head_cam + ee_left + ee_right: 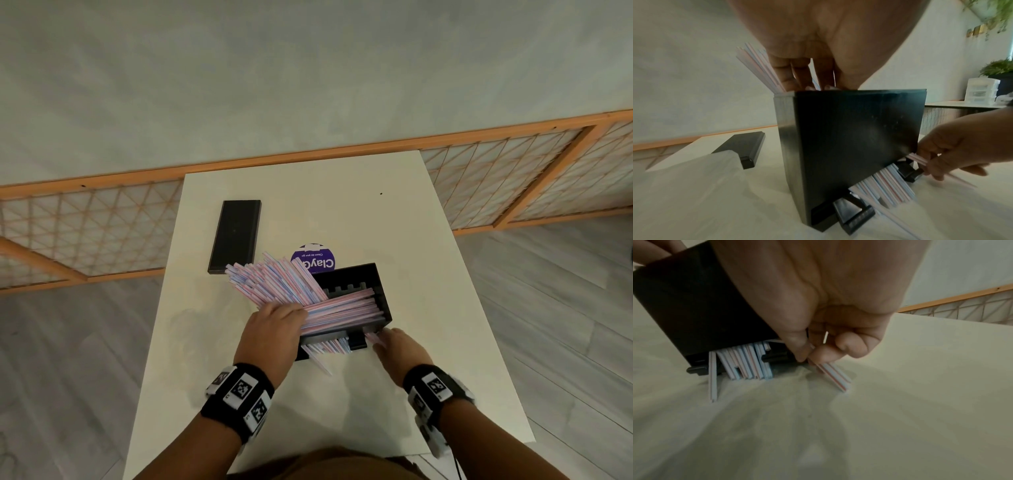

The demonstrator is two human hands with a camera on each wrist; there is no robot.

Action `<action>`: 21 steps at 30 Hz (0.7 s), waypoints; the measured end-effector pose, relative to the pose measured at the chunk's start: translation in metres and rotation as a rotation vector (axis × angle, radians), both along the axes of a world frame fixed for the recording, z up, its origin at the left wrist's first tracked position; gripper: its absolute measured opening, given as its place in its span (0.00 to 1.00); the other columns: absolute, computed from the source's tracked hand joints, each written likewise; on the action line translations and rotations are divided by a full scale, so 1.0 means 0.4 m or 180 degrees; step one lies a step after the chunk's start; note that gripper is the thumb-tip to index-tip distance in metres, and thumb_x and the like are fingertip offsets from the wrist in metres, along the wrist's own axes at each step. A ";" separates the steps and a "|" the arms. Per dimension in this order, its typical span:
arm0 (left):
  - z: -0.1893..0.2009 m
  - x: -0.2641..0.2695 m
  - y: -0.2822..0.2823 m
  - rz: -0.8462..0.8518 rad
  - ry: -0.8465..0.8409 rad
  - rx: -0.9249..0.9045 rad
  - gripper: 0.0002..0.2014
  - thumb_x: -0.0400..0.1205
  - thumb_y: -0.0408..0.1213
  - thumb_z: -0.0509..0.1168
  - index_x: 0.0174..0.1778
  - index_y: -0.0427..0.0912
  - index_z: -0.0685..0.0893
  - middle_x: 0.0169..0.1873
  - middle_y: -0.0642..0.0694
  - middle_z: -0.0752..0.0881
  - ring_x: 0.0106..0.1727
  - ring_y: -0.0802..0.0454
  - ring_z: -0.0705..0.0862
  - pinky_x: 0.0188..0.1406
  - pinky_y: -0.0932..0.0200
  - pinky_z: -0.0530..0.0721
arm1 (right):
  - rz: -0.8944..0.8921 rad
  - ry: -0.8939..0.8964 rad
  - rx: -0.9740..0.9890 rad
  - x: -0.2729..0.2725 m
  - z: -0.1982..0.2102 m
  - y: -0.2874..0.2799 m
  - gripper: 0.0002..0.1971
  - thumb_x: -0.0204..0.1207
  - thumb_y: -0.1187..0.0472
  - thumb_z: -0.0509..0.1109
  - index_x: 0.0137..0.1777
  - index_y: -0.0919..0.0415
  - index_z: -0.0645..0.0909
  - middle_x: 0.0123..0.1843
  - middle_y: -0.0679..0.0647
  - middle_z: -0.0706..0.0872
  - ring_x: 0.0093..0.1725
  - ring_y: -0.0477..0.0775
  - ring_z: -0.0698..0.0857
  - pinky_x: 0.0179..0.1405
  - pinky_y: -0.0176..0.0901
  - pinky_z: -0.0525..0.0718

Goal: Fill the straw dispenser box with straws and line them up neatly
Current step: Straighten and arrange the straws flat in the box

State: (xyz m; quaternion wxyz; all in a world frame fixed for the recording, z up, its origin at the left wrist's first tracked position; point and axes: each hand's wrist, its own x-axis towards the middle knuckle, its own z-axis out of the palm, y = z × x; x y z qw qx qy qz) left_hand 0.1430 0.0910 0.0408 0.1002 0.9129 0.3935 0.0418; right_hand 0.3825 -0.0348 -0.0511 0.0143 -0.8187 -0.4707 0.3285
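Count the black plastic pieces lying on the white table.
2: the open black plastic dispenser box holding striped straws, and the flat black plastic lid lying apart, far left.

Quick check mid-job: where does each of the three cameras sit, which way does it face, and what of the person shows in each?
Head: above, looking down at the table; both forearms, left hand and right hand.
Left wrist: low, along the left hand's fingers toward the dispenser box; the right hand also shows.
Right wrist: near the tabletop, along the right hand's fingers pinching straws at the box's bottom slot.
All three share the box and straws.
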 end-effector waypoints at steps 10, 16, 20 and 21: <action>-0.008 -0.004 -0.007 0.0070 0.0137 -0.0020 0.18 0.74 0.34 0.76 0.59 0.53 0.88 0.60 0.56 0.89 0.55 0.46 0.83 0.49 0.50 0.86 | 0.0356 -0.0017 -0.0491 0.036 0.029 -0.214 0.10 0.88 0.51 0.56 0.44 0.49 0.71 0.40 0.46 0.79 0.50 0.58 0.85 0.44 0.46 0.76; 0.000 0.002 -0.001 0.0141 0.0051 -0.0208 0.12 0.78 0.34 0.73 0.55 0.53 0.89 0.53 0.55 0.89 0.51 0.45 0.83 0.49 0.47 0.87 | 0.0930 0.0154 -0.0259 0.024 0.183 -0.277 0.11 0.87 0.43 0.56 0.54 0.45 0.76 0.46 0.43 0.82 0.45 0.46 0.83 0.43 0.37 0.78; 0.023 -0.009 0.000 -0.0015 -0.0122 -0.0514 0.10 0.86 0.35 0.67 0.59 0.50 0.89 0.53 0.52 0.90 0.54 0.46 0.84 0.59 0.49 0.83 | 0.1140 0.0079 0.0544 -0.013 0.319 -0.190 0.10 0.88 0.42 0.53 0.60 0.40 0.74 0.49 0.40 0.80 0.46 0.45 0.83 0.43 0.39 0.79; 0.033 -0.014 -0.003 0.0015 -0.0204 -0.0612 0.10 0.88 0.36 0.65 0.61 0.48 0.89 0.54 0.51 0.89 0.56 0.46 0.83 0.61 0.50 0.81 | 0.1145 -0.0035 0.0749 -0.020 0.342 -0.160 0.11 0.88 0.43 0.53 0.61 0.40 0.74 0.49 0.41 0.80 0.45 0.48 0.84 0.42 0.44 0.81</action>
